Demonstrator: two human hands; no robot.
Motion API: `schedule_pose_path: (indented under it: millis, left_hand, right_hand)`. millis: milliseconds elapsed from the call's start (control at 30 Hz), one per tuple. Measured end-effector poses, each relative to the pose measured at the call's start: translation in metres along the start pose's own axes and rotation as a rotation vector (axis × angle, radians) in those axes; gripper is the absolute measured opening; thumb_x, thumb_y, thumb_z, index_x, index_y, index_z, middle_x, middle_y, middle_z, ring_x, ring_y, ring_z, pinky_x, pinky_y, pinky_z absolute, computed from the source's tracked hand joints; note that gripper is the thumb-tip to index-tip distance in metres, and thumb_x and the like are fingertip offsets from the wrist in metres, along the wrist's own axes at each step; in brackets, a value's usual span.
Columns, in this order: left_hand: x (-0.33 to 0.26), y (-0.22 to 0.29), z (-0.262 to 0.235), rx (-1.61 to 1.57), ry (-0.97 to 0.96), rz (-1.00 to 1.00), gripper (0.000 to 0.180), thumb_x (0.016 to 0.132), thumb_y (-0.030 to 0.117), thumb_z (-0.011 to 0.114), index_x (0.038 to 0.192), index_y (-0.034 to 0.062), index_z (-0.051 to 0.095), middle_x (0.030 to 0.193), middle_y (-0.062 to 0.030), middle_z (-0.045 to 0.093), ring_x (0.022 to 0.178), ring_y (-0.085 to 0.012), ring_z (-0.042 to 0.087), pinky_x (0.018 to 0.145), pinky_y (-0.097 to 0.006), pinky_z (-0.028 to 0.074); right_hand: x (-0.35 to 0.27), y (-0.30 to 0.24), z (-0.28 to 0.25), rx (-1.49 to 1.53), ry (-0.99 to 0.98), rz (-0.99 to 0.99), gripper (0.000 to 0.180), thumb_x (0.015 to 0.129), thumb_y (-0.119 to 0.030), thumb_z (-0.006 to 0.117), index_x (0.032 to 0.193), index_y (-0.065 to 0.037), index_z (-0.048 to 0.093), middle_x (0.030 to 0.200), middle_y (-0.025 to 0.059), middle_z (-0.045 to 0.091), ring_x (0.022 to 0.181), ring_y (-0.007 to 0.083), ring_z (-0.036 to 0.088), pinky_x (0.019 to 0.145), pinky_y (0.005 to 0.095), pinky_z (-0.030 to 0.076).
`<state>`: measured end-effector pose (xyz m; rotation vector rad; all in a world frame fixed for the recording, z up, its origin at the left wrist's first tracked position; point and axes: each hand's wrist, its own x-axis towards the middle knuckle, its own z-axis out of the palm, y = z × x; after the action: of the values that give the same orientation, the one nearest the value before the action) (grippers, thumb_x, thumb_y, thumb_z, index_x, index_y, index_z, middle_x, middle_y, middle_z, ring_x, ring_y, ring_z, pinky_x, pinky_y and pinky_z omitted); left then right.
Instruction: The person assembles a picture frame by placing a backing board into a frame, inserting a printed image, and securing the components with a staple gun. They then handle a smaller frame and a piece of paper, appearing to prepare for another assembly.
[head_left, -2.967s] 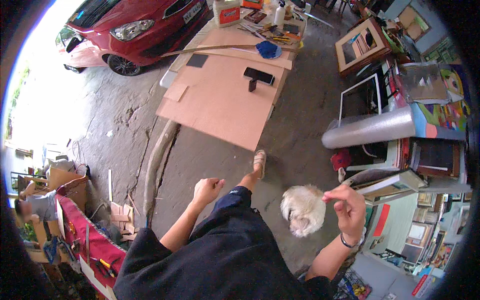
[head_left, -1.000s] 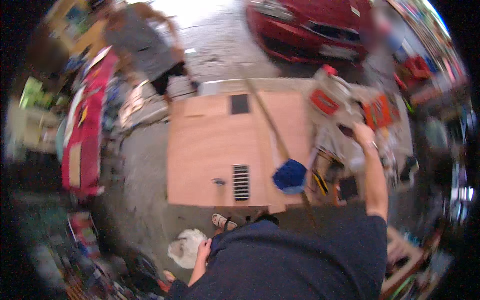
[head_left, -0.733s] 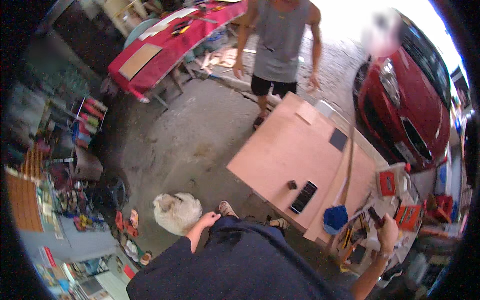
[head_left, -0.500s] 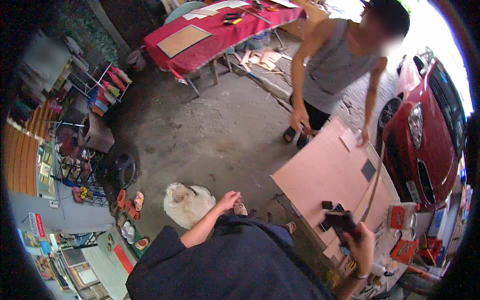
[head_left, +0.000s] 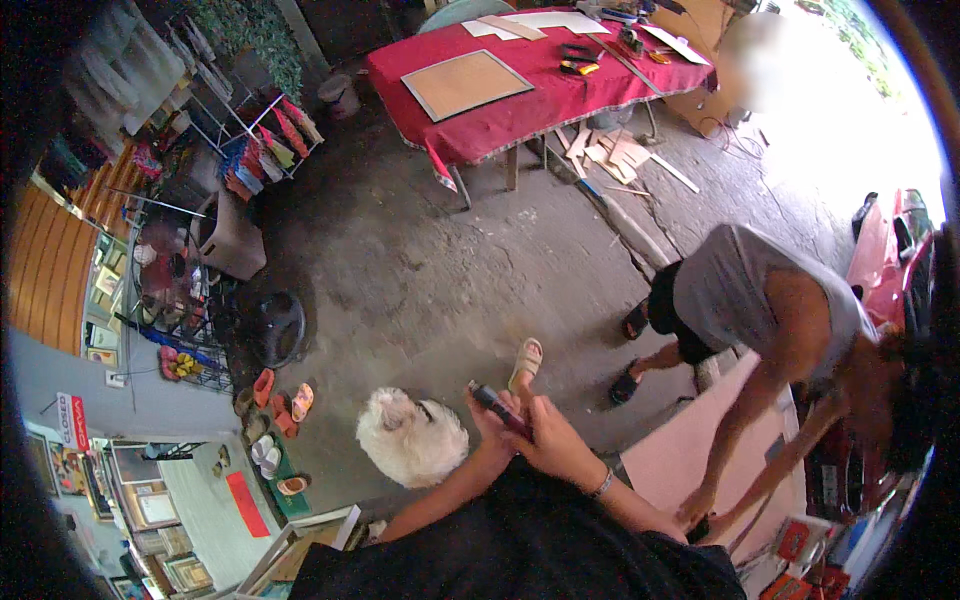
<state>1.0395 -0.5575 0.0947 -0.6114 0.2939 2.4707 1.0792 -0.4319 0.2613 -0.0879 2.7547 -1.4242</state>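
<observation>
In front of my body, my left hand [head_left: 490, 437] and my right hand [head_left: 562, 446] are together, both closed on a dark, slim, tube-shaped tool [head_left: 497, 409]. Its narrow tip points up and to the left, and its dark red rear part is partly covered by my fingers. What kind of tool it is, I cannot make out. Beyond my hands is my foot in a light sandal [head_left: 526, 360]. To the right, a person in a grey sleeveless top [head_left: 735, 290] bends over a large pinkish board [head_left: 668, 455], both hands low on it near my right forearm.
A white dog [head_left: 410, 440] lies left of my hands. Shoes [head_left: 285, 402] and a steering wheel [head_left: 275, 328] are farther left. A red-covered table [head_left: 440, 130] stands at the back, with wood offcuts [head_left: 615, 153] beside it. A red car [head_left: 880, 265] is at the right.
My right hand has come from over the board to meet my left, bringing the dark tool. The other person has bent down over the board. My view has turned to the right.
</observation>
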Motion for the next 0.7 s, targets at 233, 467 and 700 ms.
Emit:
schedule_pose_path:
  millis: [233,467,700]
  left_hand:
    - [0.141,0.094,0.020,0.141,-0.069,0.117,0.078,0.080,0.086,0.029,0.066,0.0124,0.050,0.065,-0.0046,0.054,0.061,-0.0219,0.053,0.060,-0.035,0.044]
    - [0.275,0.158,0.166,0.094,0.177,0.249,0.081,0.082,0.085,0.027,0.072,0.0117,0.059,0.072,-0.0091,0.064,0.074,-0.0274,0.065,0.070,-0.045,0.053]
    - [0.441,0.224,0.241,0.353,0.069,0.219,0.069,0.095,0.067,0.033,0.123,0.0077,0.054,0.105,-0.0090,0.067,0.098,-0.0286,0.064,0.096,-0.042,0.046]
  right_hand:
    - [0.184,0.073,0.006,0.218,-0.268,-0.063,0.044,0.084,-0.024,0.073,0.115,0.001,0.052,0.107,0.0205,0.056,0.103,0.0373,0.057,0.091,0.0425,0.046]
    - [0.369,0.116,-0.053,0.269,-0.458,-0.047,0.071,0.086,-0.026,0.069,0.143,0.000,0.037,0.139,0.0217,0.048,0.131,0.0329,0.046,0.104,0.0382,0.040]
    - [0.545,0.122,-0.121,0.312,-0.381,0.306,0.038,0.081,-0.013,0.069,0.114,0.002,0.058,0.082,0.0047,0.063,0.076,0.0126,0.054,0.073,0.0320,0.048]
